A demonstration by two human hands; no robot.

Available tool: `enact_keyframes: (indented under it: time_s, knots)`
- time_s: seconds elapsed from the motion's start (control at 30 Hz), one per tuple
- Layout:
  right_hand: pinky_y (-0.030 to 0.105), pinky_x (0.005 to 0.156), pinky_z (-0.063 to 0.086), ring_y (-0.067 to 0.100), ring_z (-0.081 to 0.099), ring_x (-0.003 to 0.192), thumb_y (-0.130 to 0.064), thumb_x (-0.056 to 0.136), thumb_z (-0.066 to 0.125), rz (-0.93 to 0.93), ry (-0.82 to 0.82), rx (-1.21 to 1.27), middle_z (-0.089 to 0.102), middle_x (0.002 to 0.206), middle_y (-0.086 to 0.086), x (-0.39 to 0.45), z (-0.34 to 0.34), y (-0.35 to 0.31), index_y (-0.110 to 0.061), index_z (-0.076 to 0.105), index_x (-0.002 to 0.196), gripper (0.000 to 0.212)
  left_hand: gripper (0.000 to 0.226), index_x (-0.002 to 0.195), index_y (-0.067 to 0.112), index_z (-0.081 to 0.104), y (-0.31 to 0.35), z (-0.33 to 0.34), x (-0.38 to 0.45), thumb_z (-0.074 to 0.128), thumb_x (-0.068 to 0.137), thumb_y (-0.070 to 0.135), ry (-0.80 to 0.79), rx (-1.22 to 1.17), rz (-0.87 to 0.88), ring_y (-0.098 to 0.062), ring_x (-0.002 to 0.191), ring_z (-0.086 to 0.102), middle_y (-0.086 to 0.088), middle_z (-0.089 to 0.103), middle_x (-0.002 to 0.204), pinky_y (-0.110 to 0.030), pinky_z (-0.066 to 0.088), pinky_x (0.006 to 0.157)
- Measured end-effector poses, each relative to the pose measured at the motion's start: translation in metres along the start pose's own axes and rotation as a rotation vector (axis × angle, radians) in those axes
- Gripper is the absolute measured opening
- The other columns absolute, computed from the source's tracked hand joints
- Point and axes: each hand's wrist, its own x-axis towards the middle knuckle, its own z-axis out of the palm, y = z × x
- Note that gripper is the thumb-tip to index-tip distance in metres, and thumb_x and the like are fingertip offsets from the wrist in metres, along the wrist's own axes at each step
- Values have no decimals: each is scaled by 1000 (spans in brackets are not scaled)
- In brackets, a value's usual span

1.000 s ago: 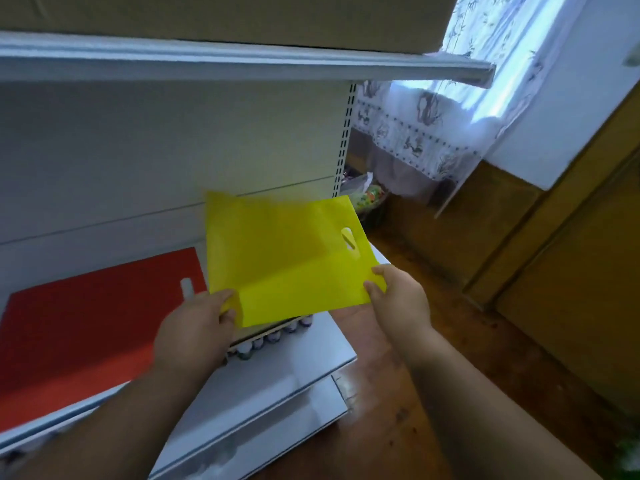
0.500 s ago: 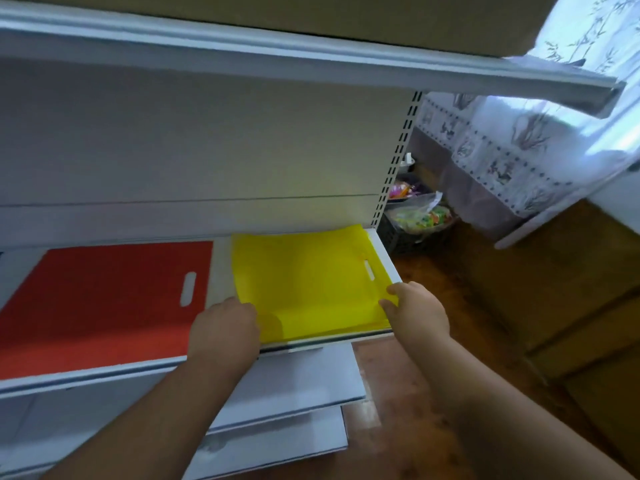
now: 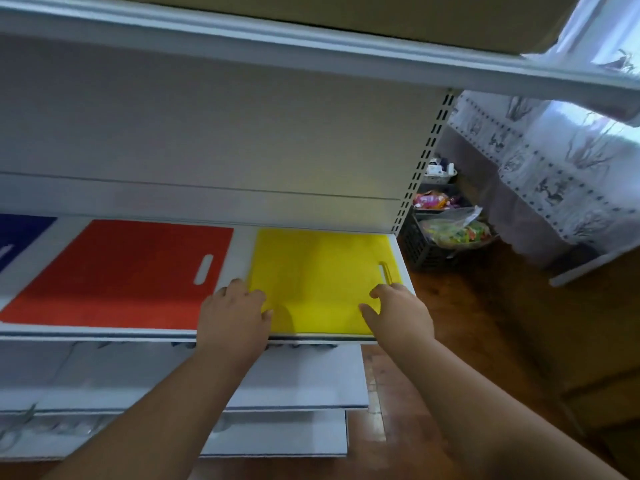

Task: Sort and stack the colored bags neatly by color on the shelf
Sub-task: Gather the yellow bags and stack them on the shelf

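Fingers [image 3: 382, 292] of both hands press yellow bag [image 3: 318, 271] on shelf [image 3: 242, 251].

Both bare forearms reach forward and up, side by side. Left hand [image 3: 232, 315] lies palm down, fingers [image 3: 239, 289] loosely spread and relaxed. Right hand [image 3: 398, 311] sits palm down too, fingers gently bent, thumb pointing inward toward the left.

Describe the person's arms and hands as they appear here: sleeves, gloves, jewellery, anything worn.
Both forearms are bare all the way to the bottom edge of the picture; no sleeve shows. The left hand and right hand wear no gloves. No watch, bracelet or ring is visible on either wrist or on the fingers, though the picture is slightly soft, so small details could be missed.
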Motion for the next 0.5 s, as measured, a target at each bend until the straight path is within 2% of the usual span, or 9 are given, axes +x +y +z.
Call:
enact_keyframes:
  time_s: [0.07, 0.13, 0.2, 0.27, 0.37, 0.43, 0.5]
  knots:
    - [32, 77, 49, 24, 60, 99, -47, 96, 52, -89, 12, 64, 56, 122, 2, -1, -1, -24, -21, 56, 131, 43, 30, 113, 26, 67, -10, -6, -10, 61, 89, 42, 21, -71, 4, -27, 92, 61, -5, 59, 105, -35, 46, 76]
    - [32, 79, 50, 22, 60, 101, -46, 95, 53, -175, 33, 107, 56, 122, 1, -2, -4, -54, -23, 56, 131, 43, 27, 100, 20, 74, -28, -9, -20, 77, 76, 33, 43, -132, 0, -32, 74, 62, -7, 61, 87, -36, 48, 65]
    - [34, 83, 51, 23, 60, 105, -43, 94, 55, -256, 58, 139, 56, 122, 3, -6, -6, -91, -24, 55, 132, 43, 28, 95, 17, 74, -53, -12, -33, 81, 71, 27, 89, -166, -24, -35, 67, 62, -8, 61, 80, -37, 49, 59]
    - [36, 86, 50, 24, 59, 106, -41, 92, 57, -335, 60, 181, 55, 121, 4, -12, -5, -135, -24, 53, 134, 45, 27, 103, 18, 70, -82, -21, -52, 73, 79, 31, 89, -203, -100, -34, 77, 64, -7, 63, 87, -38, 52, 63]
    - [36, 90, 47, 19, 56, 104, -37, 92, 60, -468, 59, 261, 55, 116, 1, -29, 4, -213, -24, 52, 135, 46, 39, 129, 30, 55, -146, -29, -86, 53, 94, 45, 94, -294, -250, -24, 93, 64, 1, 66, 102, -34, 51, 72]
    - [34, 88, 42, 17, 55, 101, -33, 94, 58, -550, 70, 313, 58, 106, -1, -46, 14, -271, -22, 54, 132, 40, 41, 133, 35, 49, -199, -36, -114, 46, 95, 52, 111, -295, -316, -19, 86, 65, 5, 67, 92, -31, 50, 67]
    - [29, 80, 36, 16, 56, 95, -32, 97, 53, -619, 50, 351, 60, 102, -3, -63, 22, -331, -23, 54, 133, 37, 42, 132, 36, 49, -256, -46, -141, 45, 95, 53, 167, -290, -355, -17, 78, 65, 6, 66, 82, -31, 52, 65]
